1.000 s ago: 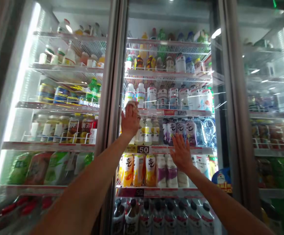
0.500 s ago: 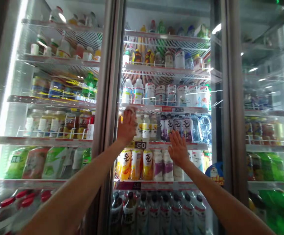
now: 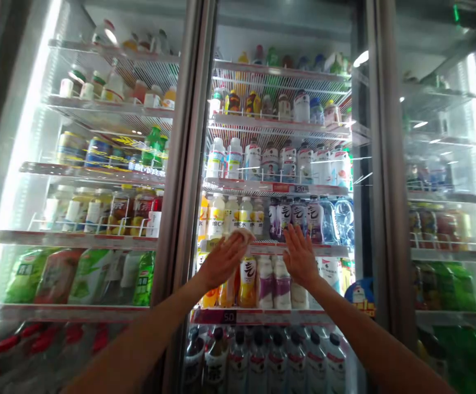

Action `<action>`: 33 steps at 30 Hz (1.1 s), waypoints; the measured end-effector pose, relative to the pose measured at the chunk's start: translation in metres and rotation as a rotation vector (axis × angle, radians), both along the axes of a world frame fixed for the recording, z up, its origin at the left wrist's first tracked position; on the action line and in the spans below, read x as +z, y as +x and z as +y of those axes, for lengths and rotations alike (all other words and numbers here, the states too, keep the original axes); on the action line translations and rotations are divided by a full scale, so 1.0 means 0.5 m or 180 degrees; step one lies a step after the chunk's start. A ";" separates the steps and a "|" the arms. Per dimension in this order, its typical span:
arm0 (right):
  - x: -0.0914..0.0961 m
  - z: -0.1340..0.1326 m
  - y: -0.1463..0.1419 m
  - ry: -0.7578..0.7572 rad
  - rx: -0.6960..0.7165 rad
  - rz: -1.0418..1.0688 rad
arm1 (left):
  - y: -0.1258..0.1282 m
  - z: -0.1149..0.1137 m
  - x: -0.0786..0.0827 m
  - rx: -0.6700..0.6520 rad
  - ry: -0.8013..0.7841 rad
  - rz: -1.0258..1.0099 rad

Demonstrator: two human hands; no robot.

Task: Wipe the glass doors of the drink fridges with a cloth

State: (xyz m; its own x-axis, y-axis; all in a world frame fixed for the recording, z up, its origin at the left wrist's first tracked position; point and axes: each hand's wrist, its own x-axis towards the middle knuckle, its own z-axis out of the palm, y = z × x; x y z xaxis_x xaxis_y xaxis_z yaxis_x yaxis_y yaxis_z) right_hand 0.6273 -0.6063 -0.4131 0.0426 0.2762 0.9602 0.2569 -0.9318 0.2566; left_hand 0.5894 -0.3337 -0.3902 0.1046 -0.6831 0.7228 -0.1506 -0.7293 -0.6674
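A pale cloth [image 3: 245,235] shows at the fingertips of my left hand [image 3: 224,261], which presses it to the glass door [image 3: 287,28] of the middle cooler section. Most of the cloth lies hidden under the fingers. To the right, my right hand [image 3: 301,259] rests with fingers stretched out and palm toward the same glass, holding nothing. Behind the glass, bottles with yellow labels [image 3: 245,214] stand above my left hand, and dark purple bottles [image 3: 284,216] stand just above my right fingertips.
Metal door frames [image 3: 189,164] run upright left of my left hand, with another frame [image 3: 392,164] on the right. Shelves of drinks fill the neighbouring sections. A round blue sticker [image 3: 360,298] sits near the right frame, and large red-capped bottles [image 3: 43,343] stand low at left.
My left hand has moved down and to the right across the glass with the cloth. My right hand stays in nearly the same place. The view has shifted slightly.
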 end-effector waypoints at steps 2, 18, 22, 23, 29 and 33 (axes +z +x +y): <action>0.000 -0.003 0.000 -0.0047 0.0023 0.0024 | 0.001 -0.010 -0.004 -0.0052 0.0461 0.0124; 0.001 -0.017 -0.002 -0.0059 0.0077 0.0055 | 0.006 -0.039 0.089 0.0039 -0.1198 -0.0177; -0.010 0.021 -0.013 0.0111 0.0154 0.0008 | 0.010 -0.039 0.055 -0.0053 -0.0641 -0.0262; -0.014 0.037 -0.017 0.0054 0.0190 0.0000 | 0.010 -0.035 0.033 -0.0127 0.0026 -0.0193; -0.019 0.126 -0.029 -0.0184 0.0386 0.0056 | -0.003 0.037 -0.040 -0.0091 -0.0478 -0.0267; -0.017 0.151 -0.023 0.0136 0.0352 0.0082 | 0.000 0.053 -0.127 -0.0464 -0.0071 0.0050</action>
State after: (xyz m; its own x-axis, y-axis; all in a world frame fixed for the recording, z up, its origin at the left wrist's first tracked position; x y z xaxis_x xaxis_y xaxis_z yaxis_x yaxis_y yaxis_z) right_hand 0.6160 -0.5309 -0.4217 0.0389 0.2394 0.9701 0.3646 -0.9073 0.2093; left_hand 0.5894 -0.3072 -0.4537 0.0168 -0.6757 0.7370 -0.2663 -0.7135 -0.6480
